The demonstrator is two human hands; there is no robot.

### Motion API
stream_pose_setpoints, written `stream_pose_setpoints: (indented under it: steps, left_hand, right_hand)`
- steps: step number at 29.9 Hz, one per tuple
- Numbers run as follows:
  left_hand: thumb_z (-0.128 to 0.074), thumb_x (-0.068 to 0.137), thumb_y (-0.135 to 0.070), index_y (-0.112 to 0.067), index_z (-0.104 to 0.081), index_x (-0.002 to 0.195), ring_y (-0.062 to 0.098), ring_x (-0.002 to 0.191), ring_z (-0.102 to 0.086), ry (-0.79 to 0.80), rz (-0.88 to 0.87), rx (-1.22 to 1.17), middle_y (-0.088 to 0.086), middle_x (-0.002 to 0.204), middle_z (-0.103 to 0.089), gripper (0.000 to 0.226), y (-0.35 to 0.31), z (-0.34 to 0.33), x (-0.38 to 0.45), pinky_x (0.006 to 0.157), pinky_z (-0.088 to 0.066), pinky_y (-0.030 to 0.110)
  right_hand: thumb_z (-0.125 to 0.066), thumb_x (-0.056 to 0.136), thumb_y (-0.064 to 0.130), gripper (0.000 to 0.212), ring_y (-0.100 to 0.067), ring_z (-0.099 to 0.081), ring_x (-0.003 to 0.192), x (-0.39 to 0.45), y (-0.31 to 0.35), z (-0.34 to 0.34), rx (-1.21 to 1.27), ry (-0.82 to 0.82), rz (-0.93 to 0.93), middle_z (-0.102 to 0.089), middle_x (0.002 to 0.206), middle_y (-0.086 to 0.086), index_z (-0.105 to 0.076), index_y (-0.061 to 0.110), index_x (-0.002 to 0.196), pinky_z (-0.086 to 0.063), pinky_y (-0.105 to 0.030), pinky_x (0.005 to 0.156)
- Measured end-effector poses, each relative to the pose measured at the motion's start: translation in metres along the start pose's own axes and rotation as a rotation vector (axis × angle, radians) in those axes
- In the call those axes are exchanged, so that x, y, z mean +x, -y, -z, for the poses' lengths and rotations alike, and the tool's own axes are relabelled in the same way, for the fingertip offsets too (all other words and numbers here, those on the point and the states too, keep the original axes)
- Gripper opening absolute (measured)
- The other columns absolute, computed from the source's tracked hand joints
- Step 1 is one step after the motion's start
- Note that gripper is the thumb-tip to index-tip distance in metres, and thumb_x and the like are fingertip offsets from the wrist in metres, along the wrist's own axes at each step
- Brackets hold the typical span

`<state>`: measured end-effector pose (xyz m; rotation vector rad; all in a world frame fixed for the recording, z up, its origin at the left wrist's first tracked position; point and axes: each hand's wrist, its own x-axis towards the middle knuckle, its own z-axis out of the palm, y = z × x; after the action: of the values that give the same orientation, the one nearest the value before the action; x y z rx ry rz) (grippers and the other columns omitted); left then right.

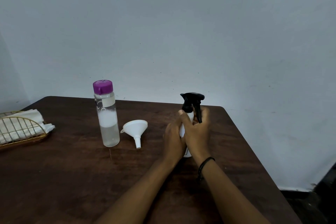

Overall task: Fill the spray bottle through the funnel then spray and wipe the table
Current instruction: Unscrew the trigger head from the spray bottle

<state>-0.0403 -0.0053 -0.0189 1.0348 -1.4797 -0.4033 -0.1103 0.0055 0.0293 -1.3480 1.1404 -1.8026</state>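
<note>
one view only, head camera, wide angle. you look forward and slightly down from near edge of dark table [76,178], across it toward far wall [181,23]. your forearms enter from bottom; left hand [173,138] and right hand [197,132] sit centre-right, at arm's reach. far table edge crosses mid-frame; right edge runs off diagonally. no second view shares scene.
</note>
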Motion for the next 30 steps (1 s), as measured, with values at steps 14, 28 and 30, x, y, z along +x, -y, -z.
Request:
stream_pose_setpoints:
  steps: [14, 28, 30]
  left_hand:
    - [-0.048, 0.088, -0.040, -0.014, -0.065, 0.099, 0.010, 0.085, -0.064, -0.011, -0.002, -0.024, -0.005, 0.090, -0.069, 0.033, 0.002, -0.002, -0.002, 0.072, -0.053, 0.035]
    - [-0.052, 0.083, -0.065, -0.017, -0.063, 0.102, 0.005, 0.088, -0.060, 0.015, 0.045, 0.039, -0.007, 0.096, -0.066, 0.052, 0.001, -0.001, -0.001, 0.075, -0.040, 0.008]
    - [-0.060, 0.086, -0.060, -0.019, -0.058, 0.093, 0.008, 0.083, -0.058, 0.024, 0.075, 0.064, -0.006, 0.091, -0.063, 0.042, 0.001, -0.001, 0.000, 0.072, -0.038, 0.009]
  right_hand:
    - [-0.071, 0.089, 0.016, 0.012, -0.005, -0.068, 0.078, -0.003, 0.003, 0.001, 0.000, -0.105, 0.035, -0.071, 0.084, 0.004, -0.063, 0.024, 0.088, -0.053, -0.022, 0.070]
    - [-0.071, 0.090, 0.020, 0.025, -0.001, -0.069, 0.085, 0.020, 0.051, 0.013, -0.077, -0.129, 0.213, -0.073, 0.093, 0.007, -0.069, 0.009, 0.113, -0.054, -0.015, 0.074]
    - [-0.074, 0.088, 0.017, 0.027, 0.006, -0.067, 0.078, 0.027, 0.064, 0.015, -0.089, -0.131, 0.252, -0.071, 0.090, 0.014, -0.068, 0.008, 0.112, -0.049, -0.008, 0.069]
